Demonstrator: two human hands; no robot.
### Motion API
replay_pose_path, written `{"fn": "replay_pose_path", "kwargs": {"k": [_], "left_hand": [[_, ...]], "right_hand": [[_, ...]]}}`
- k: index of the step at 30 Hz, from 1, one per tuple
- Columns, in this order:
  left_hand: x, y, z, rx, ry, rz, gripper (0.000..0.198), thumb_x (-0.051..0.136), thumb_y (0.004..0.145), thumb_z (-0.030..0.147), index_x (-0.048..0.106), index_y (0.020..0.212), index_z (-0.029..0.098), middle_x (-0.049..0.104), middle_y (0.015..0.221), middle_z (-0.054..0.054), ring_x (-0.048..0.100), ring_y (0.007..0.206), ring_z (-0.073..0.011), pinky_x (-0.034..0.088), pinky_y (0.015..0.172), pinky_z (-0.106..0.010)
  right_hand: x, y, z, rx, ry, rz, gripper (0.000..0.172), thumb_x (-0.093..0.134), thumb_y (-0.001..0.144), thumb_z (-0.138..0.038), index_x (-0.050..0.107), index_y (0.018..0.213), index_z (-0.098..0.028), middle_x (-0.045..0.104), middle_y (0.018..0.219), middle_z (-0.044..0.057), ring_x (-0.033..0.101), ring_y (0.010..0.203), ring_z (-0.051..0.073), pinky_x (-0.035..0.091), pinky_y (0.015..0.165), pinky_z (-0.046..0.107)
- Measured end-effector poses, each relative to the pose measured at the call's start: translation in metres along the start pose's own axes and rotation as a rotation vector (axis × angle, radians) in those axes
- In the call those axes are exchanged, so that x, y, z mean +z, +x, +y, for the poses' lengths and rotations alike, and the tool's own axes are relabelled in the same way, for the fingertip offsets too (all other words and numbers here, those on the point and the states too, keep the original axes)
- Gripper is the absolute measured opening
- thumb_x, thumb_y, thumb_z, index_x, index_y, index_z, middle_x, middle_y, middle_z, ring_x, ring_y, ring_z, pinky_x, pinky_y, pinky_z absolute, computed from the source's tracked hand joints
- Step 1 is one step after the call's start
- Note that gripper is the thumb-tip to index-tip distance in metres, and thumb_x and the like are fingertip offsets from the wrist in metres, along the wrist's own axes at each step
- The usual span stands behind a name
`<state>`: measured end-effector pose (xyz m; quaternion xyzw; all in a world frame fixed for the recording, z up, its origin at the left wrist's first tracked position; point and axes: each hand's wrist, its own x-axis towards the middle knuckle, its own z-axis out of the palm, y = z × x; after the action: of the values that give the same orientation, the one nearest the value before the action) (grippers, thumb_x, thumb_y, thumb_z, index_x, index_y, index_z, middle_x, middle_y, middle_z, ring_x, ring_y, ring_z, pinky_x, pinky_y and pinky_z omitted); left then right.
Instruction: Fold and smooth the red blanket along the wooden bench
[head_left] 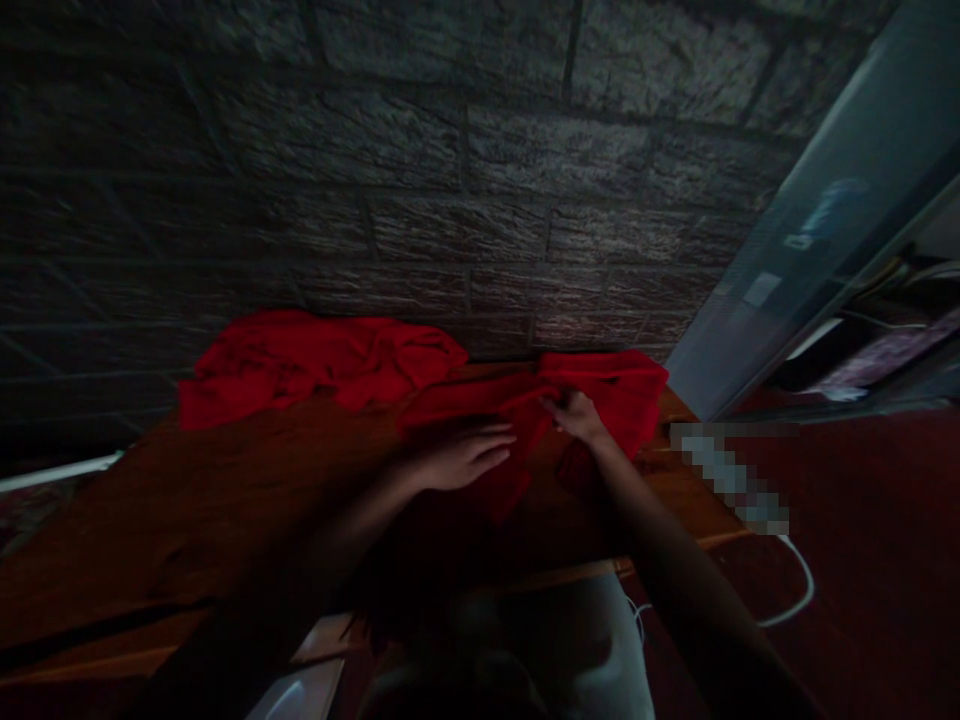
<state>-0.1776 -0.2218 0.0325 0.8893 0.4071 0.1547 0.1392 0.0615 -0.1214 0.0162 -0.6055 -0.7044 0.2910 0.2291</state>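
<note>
A red cloth, perhaps a garment (pixel 450 400), lies on the wooden table in front of me. Flat on its near part rests my left hand (pixel 466 456), fingers stretched out and holding nothing. My right hand (pixel 577 414) is closed, thumb and fingers pinching the red cloth near its right side. Just right of that hand, a folded-looking red cloth (pixel 622 385) lies against the wall; whether it is one piece with the middle cloth I cannot tell. Dim light hides the near edge of the cloth.
A crumpled red cloth heap (pixel 315 358) sits at the table's back left. Behind the wooden table (pixel 247 480) rises a stone-block wall (pixel 495 160). A blurred-out object (pixel 731 480) with a white cable (pixel 806 585) is at the right edge. A dark strap (pixel 105 628) crosses the front left.
</note>
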Motion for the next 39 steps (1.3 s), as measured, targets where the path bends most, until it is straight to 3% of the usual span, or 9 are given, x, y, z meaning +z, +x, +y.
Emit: {"fn": "replay_pose_path", "kwargs": {"k": [2, 4, 7, 12, 17, 25, 35, 39], "left_hand": [[-0.007, 0.001, -0.008, -0.087, -0.047, 0.117, 0.039, 0.038, 0.102, 0.04, 0.062, 0.127, 0.021, 0.063, 0.133, -0.006, 0.057, 0.123, -0.0186, 0.043, 0.105, -0.032], [-0.01, 0.001, -0.015, -0.136, -0.039, 0.16, 0.034, 0.042, 0.1, 0.039, 0.066, 0.115, 0.02, 0.07, 0.115, -0.006, 0.064, 0.108, -0.0192, 0.047, 0.098, -0.031], [-0.008, -0.002, -0.024, -0.127, -0.009, 0.128, 0.03, 0.044, 0.099, 0.04, 0.068, 0.103, 0.021, 0.072, 0.103, -0.004, 0.066, 0.099, -0.0195, 0.047, 0.093, -0.031], [-0.001, -0.005, -0.03, -0.161, -0.02, 0.142, 0.032, 0.042, 0.1, 0.045, 0.064, 0.103, 0.023, 0.071, 0.099, -0.003, 0.066, 0.095, -0.0194, 0.048, 0.09, -0.03], [0.005, -0.004, -0.034, -0.197, 0.004, 0.153, 0.034, 0.039, 0.1, 0.047, 0.063, 0.101, 0.022, 0.07, 0.099, -0.005, 0.065, 0.095, -0.0216, 0.047, 0.09, -0.033], [0.013, 0.001, -0.044, -0.171, 0.073, 0.171, 0.036, 0.038, 0.102, 0.042, 0.064, 0.091, 0.02, 0.071, 0.094, -0.007, 0.065, 0.092, -0.0219, 0.046, 0.088, -0.032], [0.019, -0.001, -0.047, -0.154, 0.053, 0.235, 0.034, 0.038, 0.102, 0.044, 0.062, 0.096, 0.02, 0.069, 0.093, -0.006, 0.065, 0.09, -0.0213, 0.047, 0.085, -0.032], [0.005, -0.007, -0.038, -0.135, 0.055, 0.271, 0.026, 0.045, 0.099, 0.04, 0.061, 0.097, 0.02, 0.068, 0.099, -0.006, 0.063, 0.097, -0.0215, 0.047, 0.09, -0.033]], "right_hand": [[-0.002, -0.006, 0.0, -0.005, 0.268, -0.14, 0.032, 0.063, 0.088, -0.044, 0.066, 0.101, -0.016, 0.066, 0.069, 0.001, 0.06, 0.054, 0.011, 0.042, 0.048, 0.018], [0.001, -0.014, -0.003, 0.039, 0.437, -0.243, 0.032, 0.07, 0.082, -0.044, 0.065, 0.093, -0.015, 0.06, 0.06, -0.002, 0.052, 0.046, 0.008, 0.032, 0.038, 0.016], [0.01, -0.027, -0.012, 0.138, 0.57, -0.339, 0.032, 0.078, 0.073, -0.041, 0.061, 0.079, -0.015, 0.056, 0.056, -0.004, 0.048, 0.043, 0.005, 0.023, 0.034, 0.014], [0.024, -0.057, -0.026, 0.228, 0.618, -0.465, 0.033, 0.078, 0.07, -0.045, 0.062, 0.077, -0.017, 0.061, 0.063, -0.003, 0.044, 0.042, 0.003, 0.02, 0.033, 0.014], [0.029, -0.079, -0.034, 0.25, 0.602, -0.372, 0.03, 0.075, 0.071, -0.041, 0.056, 0.066, -0.018, 0.051, 0.051, -0.006, 0.039, 0.042, 0.004, 0.022, 0.037, 0.016], [0.014, -0.097, -0.024, 0.201, 0.662, -0.277, 0.032, 0.071, 0.065, -0.044, 0.053, 0.066, -0.018, 0.042, 0.049, -0.009, 0.034, 0.043, 0.004, 0.021, 0.04, 0.018], [0.017, -0.098, -0.034, 0.254, 0.618, -0.292, 0.024, 0.073, 0.066, -0.035, 0.061, 0.073, -0.016, 0.052, 0.054, -0.006, 0.045, 0.049, 0.006, 0.03, 0.041, 0.016], [0.017, -0.097, -0.023, 0.255, 0.562, -0.313, 0.023, 0.074, 0.069, -0.035, 0.063, 0.072, -0.015, 0.055, 0.056, -0.004, 0.047, 0.049, 0.006, 0.032, 0.041, 0.016]]}}
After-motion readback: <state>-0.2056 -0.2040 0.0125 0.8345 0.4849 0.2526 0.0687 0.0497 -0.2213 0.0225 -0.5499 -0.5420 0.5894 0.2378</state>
